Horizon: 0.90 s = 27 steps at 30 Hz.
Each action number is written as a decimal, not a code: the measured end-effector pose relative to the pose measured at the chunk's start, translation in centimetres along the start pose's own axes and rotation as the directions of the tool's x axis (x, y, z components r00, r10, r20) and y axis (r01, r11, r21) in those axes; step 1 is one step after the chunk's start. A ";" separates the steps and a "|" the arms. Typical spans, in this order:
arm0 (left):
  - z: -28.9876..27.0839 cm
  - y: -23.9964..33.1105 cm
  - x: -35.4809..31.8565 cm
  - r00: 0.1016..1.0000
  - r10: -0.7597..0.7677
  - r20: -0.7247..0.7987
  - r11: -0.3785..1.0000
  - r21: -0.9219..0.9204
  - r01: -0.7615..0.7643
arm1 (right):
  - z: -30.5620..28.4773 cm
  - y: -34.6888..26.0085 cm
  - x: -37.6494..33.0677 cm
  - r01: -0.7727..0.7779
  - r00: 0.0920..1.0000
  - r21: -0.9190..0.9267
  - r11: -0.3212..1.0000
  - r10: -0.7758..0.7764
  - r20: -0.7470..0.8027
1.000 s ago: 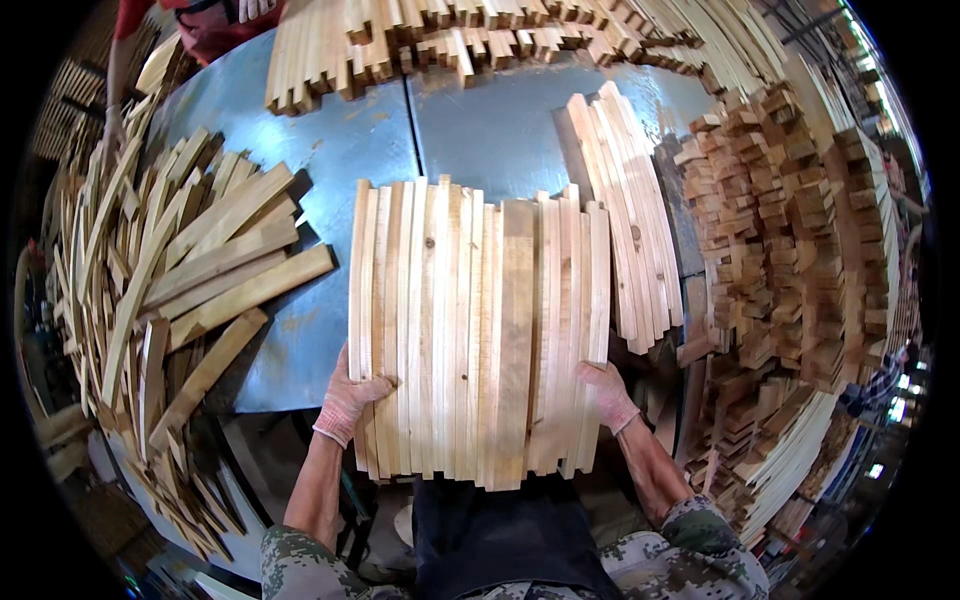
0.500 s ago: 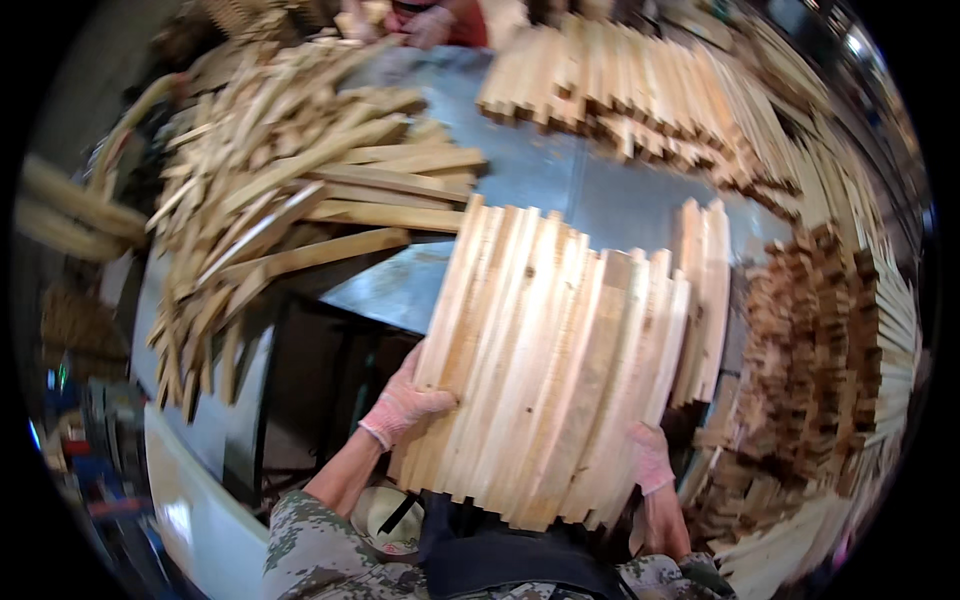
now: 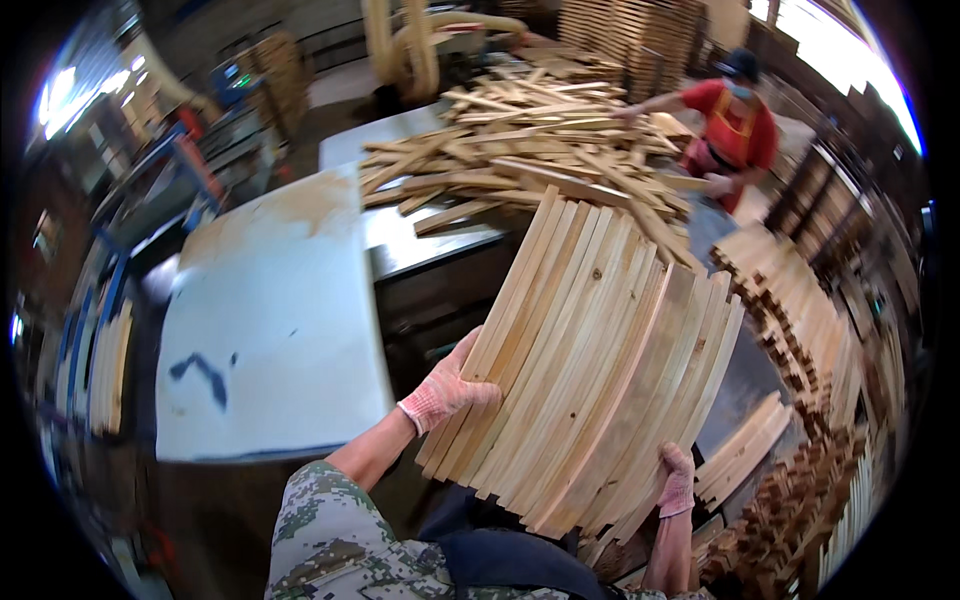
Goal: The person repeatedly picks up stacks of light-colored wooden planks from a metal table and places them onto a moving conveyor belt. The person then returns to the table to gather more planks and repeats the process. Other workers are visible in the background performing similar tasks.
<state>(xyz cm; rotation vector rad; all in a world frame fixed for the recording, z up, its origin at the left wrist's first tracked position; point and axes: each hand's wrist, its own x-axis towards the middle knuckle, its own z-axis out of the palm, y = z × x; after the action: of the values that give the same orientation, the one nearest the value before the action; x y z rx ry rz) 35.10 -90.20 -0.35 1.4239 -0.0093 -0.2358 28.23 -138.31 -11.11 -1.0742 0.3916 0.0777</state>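
Note:
Between my two hands I carry a wide row of wooden strips (image 3: pixel 570 370), pale and knotty, laid side by side with uneven ends. My left hand (image 3: pixel 450 388), in a pinkish knit glove, presses against the row's left edge, thumb over the top. At the lower right edge my right hand (image 3: pixel 677 478) clasps the other side, its thumb also on top. The fingers under the strips are hidden. A short group of strips (image 3: pixel 745 450) lies beyond my right hand on the grey metal table (image 3: pixel 735 385).
A white-topped table (image 3: pixel 275 330) with dark stains stands to my left. Loose wooden strips (image 3: pixel 530 140) heap up ahead. Stacked strips (image 3: pixel 800 310) line the right side. At the far right, a person in red (image 3: pixel 735 130) reaches toward the heap.
My view has swung left, bringing the white-topped table and the co-worker into fuller sight. The held row stays between my hands and has moved away from the short group of strips.

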 end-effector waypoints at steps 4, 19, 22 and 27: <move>-7.5 1.6 -10.4 0.981 -0.015 -0.194 0.997 -0.075 0.000 | 8.5 2.3 -0.1 -0.089 0.973 -0.080 0.993 0.104 0.204; -43.3 -2.3 -42.4 0.758 -0.181 -0.627 0.981 -0.170 0.095 | 50.8 22.3 -13.0 -0.113 0.743 -0.512 0.852 0.414 0.525; -49.9 -1.5 -46.2 0.706 -0.187 -0.683 0.981 -0.098 0.165 | 57.2 27.1 -15.7 -0.194 0.747 -0.553 0.810 0.487 0.452; -60.5 0.6 -48.4 0.608 -0.154 -0.779 0.795 0.268 0.544 | 66.7 32.1 -18.7 -0.194 0.760 -0.514 0.836 0.459 0.460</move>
<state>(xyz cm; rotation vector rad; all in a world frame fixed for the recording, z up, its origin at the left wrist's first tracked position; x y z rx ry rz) -3.15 -22.89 -2.39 1.9429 0.9753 0.0307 21.10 -62.61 -3.84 -1.3511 0.0058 0.8382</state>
